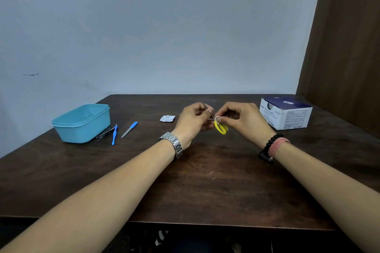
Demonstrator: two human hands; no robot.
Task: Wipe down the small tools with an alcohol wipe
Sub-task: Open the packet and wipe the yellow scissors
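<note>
Head view gives us one dark wooden worktop [185,181] filling the lower half of the frame, with a pale wall behind it and a brown panel at the upper right. Our two forearms reach in from the bottom corners and meet just above the frame's centre.

At centre left sits one light blue plastic tub [82,122]. At the right edge of the worktop stands one blue and white carton of wipes [285,116].

Our left hand [193,121], with a metal watch [173,145] on its wrist, has its fingers curled and pinches the metal blades of one small pair of scissors [220,127]. Our right hand [246,122], with beaded and pink thread bracelets [274,146] at the wrist, pinches one small white alcohol wipe [218,118] against the scissors near the pivot. The scissors lie between the two hands, touching both: the yellow loops hang toward the lower right, the blades run up and left into the left hand, so the long axis is diagonal. We cannot see the blade tips clearly.

Just right of the tub lie a few small tools: one blue-handled pusher [114,134], one nail file [129,129] with a blue handle pointing upper right, and a cluster of metal pieces [103,133] we cannot count. One torn white wrapper [167,118] lies left of the left hand.
</note>
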